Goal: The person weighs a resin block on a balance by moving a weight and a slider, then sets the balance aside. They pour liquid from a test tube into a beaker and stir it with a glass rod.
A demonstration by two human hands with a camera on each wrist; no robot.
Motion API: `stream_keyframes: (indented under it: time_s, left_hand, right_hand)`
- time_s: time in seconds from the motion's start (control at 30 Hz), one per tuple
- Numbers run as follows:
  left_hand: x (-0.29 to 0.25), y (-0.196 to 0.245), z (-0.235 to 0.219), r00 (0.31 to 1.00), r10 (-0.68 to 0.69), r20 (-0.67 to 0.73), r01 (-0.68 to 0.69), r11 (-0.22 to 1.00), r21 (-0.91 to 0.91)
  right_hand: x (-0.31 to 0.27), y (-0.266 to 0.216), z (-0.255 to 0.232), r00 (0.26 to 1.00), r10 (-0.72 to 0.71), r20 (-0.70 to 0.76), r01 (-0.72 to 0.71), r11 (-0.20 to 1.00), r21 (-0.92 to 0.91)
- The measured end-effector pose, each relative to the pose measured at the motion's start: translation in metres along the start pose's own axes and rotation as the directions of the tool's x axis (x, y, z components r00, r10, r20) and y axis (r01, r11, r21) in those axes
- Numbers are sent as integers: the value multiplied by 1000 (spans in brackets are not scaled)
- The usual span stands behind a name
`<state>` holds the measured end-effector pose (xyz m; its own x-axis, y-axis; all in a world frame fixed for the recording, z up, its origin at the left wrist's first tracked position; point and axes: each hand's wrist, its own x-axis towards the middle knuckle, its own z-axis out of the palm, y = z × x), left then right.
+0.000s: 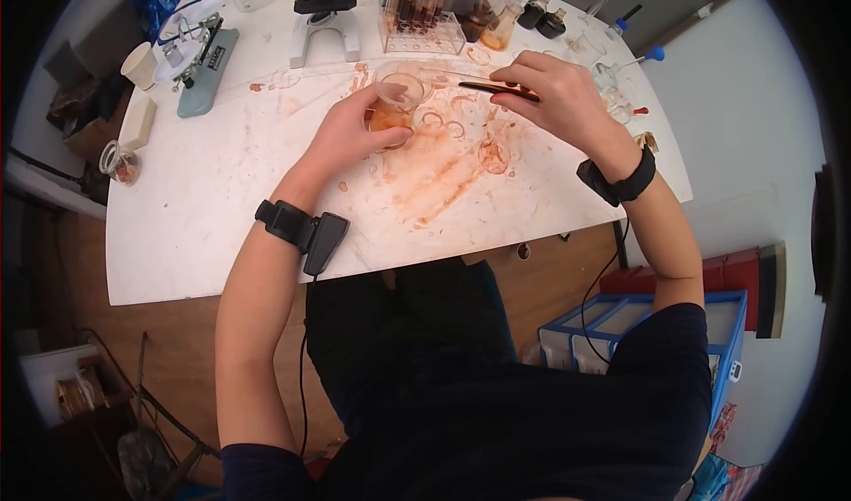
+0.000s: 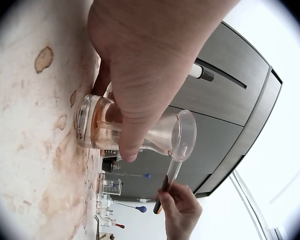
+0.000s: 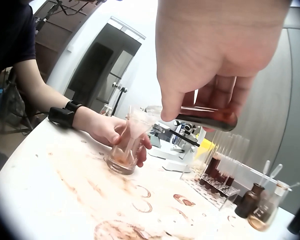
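Observation:
My left hand (image 1: 355, 133) grips a clear glass flask (image 2: 87, 122) low on its body, thumb on the near side, fingers round the far side. The flask stands upright on the stained table, with a little orange-brown liquid at its bottom. A clear funnel (image 2: 186, 135) sits in its neck, its stem reaching down inside. Above and to the right, my right hand (image 1: 554, 98) pinches a test tube (image 3: 205, 119) between thumb and fingers. The tube lies tilted almost level, dark brown liquid gathered at its closed end, its mouth right at the funnel's rim.
Behind the flask stand a microscope (image 1: 325, 5) and a clear rack (image 1: 425, 36) of test tubes with dark liquid. A balance (image 1: 206, 71) is at the left; a flask of amber liquid (image 1: 503, 30), dark bottles (image 1: 550, 24) and blue-bulbed droppers (image 1: 654, 54) are at the right.

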<state>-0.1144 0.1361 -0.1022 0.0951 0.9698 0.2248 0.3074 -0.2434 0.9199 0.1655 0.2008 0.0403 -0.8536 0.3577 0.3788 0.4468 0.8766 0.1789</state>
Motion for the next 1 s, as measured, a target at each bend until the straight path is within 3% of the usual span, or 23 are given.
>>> stream_keyframes:
  time_s: [0.67,0.87,1.0]
  left_hand:
    - [3,-7,2,998,59,-31,-59,998,20]
    - [0,3,-1,998,-41,38,41,999,2]
    - [-1,5,0,999,-38,32,39,999,-24]
  right_hand:
    - [10,0,-21,997,-65,37,69,991,-110]
    - [16,2,-27,992,-123,35,127,979,-158]
    - [23,0,-32,984,-170,60,178,964,-197]
